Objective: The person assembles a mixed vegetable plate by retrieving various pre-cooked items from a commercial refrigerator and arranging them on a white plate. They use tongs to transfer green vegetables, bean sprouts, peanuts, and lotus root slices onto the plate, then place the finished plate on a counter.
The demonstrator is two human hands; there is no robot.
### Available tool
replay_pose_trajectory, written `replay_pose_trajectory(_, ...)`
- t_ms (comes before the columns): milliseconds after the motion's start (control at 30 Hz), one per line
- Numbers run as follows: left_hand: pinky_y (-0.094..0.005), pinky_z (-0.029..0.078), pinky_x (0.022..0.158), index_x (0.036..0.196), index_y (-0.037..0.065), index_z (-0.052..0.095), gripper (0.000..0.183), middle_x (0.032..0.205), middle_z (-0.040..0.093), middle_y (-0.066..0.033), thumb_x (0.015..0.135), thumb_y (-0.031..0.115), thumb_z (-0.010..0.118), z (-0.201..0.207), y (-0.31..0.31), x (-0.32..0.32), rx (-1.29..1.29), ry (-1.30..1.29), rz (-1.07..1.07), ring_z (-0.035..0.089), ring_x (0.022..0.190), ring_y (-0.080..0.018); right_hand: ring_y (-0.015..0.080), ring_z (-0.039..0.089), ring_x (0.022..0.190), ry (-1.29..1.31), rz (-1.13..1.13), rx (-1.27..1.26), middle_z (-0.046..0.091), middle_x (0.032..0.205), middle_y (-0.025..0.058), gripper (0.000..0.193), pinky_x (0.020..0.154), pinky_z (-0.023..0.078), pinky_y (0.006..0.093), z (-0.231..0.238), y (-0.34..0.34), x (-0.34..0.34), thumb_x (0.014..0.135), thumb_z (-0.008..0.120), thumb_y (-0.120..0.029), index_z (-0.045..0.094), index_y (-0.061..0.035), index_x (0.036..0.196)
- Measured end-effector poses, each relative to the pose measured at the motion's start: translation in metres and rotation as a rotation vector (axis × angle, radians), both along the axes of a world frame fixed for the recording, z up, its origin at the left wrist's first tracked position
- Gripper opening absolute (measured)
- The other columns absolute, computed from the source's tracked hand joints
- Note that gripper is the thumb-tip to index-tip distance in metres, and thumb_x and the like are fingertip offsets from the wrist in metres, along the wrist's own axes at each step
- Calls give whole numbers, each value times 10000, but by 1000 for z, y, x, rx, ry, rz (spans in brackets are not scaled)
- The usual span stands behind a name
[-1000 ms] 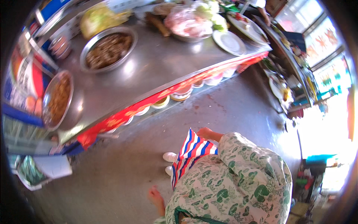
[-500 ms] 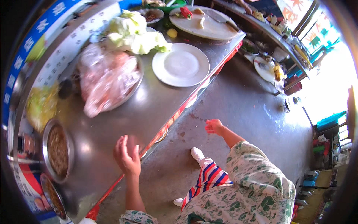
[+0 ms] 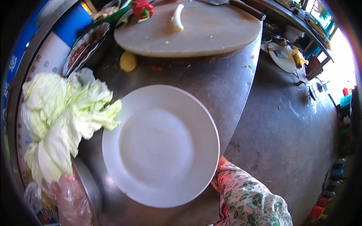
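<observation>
The metal table [image 3: 222,86] carries 1 cutting board [image 3: 203,34] and 1 yellow lump [image 3: 128,61].

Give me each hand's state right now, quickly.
Left: not in view.
Right hand: at the near right rim of the white plate, mostly hidden; open or gripping cannot be told.

R hand [image 3: 223,160] was mostly hidden behind white plate [image 3: 158,147], so its grip couldn't be told, & patterned sleeve [image 3: 250,196] ran off btm edge. Knife [image 3: 247,9] & chopping board [image 3: 196,32] were cut off up top; plastic bag [image 3: 73,205], cropped at btm, hid pt of metal bowl [image 3: 89,184]. Small items [image 3: 338,168] far R: too blurry to ID.
</observation>
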State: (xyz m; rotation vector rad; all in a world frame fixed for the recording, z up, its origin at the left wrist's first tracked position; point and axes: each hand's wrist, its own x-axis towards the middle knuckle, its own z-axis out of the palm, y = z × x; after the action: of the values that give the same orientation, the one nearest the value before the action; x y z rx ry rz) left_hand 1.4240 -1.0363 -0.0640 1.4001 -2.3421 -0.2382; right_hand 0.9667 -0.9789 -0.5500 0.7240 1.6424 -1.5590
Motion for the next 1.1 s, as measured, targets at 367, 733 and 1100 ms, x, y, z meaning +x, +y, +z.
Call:
replay_pose_trajectory(367, -462, 380, 884, 1127, 1, 539, 494, 1132, 500, -192, 862, 418, 526, 2, -2, -48, 42, 38, 54, 466, 1037, -360, 162, 588, 625, 167, -233, -244, 603, 716, 51, 134, 556, 491, 306, 14, 1, 14, 812, 617, -196, 607, -62, 811)
replay_pose_trajectory(733, -457, 412, 836, 1117, -4, 538, 406, 1085, 526, -206, 859, 310, 558, 20, 3, -43, -141, 65, -102, 501, 978, -358, 162, 613, 622, 351, -37, -175, 628, 746, 68, 118, 576, 527, 300, 165, 167, 43, 769, 530, -48, 612, -3, 841)
replay_pose_trajectory(1100, -421, 291, 1013, 1287, 35, 401, 563, 1321, 399, -183, 795, 175, 635, 34, 101, 47, -61, 409, -300, 371, 1219, -340, 161, 604, 677, 191, 472, -434, 611, 746, 63, 87, 615, 508, 288, 426, 333, 243, 762, 562, -67, 599, 0, 804)
